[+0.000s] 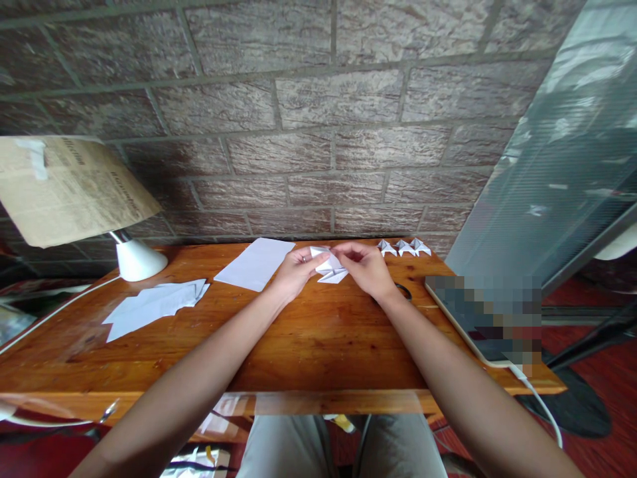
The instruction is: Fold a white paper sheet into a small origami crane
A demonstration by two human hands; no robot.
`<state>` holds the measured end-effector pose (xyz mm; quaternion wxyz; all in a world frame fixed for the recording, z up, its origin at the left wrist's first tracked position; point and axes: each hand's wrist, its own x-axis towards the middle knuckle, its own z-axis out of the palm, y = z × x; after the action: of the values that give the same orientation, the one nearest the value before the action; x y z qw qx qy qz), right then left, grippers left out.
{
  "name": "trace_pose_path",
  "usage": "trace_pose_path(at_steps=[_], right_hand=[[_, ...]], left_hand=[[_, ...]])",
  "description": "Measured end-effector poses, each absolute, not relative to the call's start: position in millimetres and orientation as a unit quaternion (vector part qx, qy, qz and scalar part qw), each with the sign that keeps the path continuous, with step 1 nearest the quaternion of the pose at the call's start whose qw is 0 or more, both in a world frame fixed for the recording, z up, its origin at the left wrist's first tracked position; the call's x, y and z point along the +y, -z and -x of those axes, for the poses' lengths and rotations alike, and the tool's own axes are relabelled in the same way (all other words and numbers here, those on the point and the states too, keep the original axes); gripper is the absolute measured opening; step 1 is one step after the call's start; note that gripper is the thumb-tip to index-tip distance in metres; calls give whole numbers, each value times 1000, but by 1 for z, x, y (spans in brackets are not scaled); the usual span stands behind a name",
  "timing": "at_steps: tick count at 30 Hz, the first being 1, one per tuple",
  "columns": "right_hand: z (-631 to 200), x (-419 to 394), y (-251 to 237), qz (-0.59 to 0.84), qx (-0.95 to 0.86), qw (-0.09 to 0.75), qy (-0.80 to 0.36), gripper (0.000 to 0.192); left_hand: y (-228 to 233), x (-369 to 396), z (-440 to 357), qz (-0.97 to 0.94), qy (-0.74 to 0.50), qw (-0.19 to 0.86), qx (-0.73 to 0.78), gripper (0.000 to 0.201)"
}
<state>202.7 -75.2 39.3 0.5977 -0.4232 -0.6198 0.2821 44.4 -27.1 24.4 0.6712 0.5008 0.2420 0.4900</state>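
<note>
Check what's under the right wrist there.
Part of a black loop shows on the wooden tabletop, beside the wrist of the right hand. The wrist covers the rest, so I can't tell what the loop belongs to.

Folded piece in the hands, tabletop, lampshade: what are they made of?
Folded piece: most likely plain white paper, matte; thin edges and crisp folds.
Tabletop: looks like orange-brown wood, probably varnished; visible grain and a soft sheen, though laminate can't be ruled out.
Lampshade: seems tan paper, matte, with newspaper-like lettering; could be printed fabric.
</note>
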Motion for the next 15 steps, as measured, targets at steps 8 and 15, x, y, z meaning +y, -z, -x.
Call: trace_pose_path(at_steps=[8, 15], right_hand=[[-204, -75, -40, 414, -620, 593, -304, 21], [-204, -75, -40, 416, -620, 592, -303, 26]], left_hand=[[-25, -29, -44, -479, -479, 695, 241, 35], [-27, -30, -43, -476, -468, 706, 235, 34]])
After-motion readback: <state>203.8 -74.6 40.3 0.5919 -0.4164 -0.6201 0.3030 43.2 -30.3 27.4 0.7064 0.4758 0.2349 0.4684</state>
